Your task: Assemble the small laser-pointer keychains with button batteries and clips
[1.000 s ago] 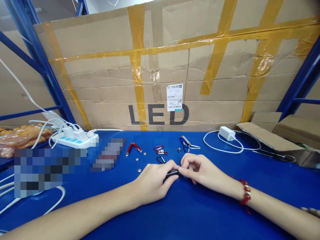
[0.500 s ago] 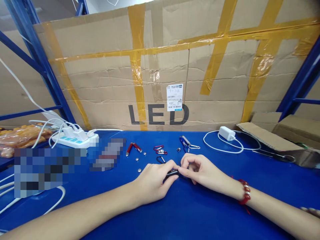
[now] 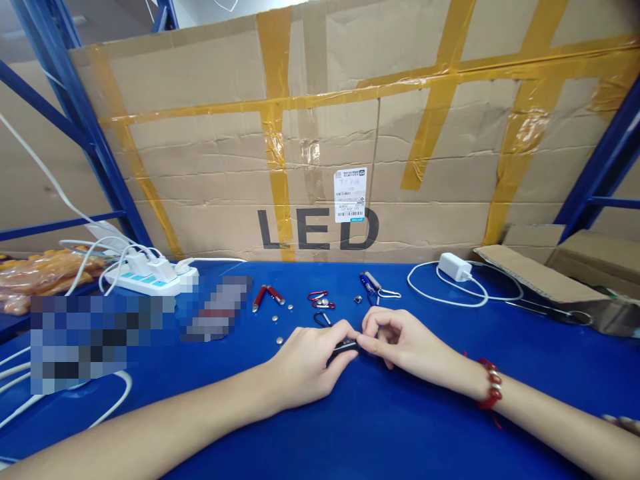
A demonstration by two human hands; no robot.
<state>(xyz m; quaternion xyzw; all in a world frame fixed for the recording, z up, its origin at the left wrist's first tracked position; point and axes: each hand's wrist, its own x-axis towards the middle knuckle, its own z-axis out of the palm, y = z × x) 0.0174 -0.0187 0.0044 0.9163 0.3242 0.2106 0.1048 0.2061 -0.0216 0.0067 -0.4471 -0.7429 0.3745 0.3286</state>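
Held low over the table, a small black tube [image 3: 344, 347], like a keychain flashlight body, lies between the thumb and fingers of my left hand [image 3: 315, 363]. My right hand [image 3: 395, 337] is closed in a pinch at the tube's right end; its fingertips hide that end. Just beyond my hands are a black carabiner clip [image 3: 323, 320], red carabiner clips [image 3: 320, 301] and a small metal piece [image 3: 358, 299]. Several silver button cells [image 3: 275, 319] lie left of them. Two red tubes [image 3: 267, 297] rest further left. Blue and silver tubes [image 3: 369, 283] with a clip lie behind my right hand.
A white power strip [image 3: 150, 283] with plugs and cables stands at the left, near blurred-out items [image 3: 95, 343]. A white charger [image 3: 454, 267] with its cable lies at the right, by an opened cardboard box [image 3: 530, 280]. A large taped carton [image 3: 215, 173] walls the back.
Both hands stay in nearly the same place. The black tube appears slightly turned, with a lighter edge showing along it.
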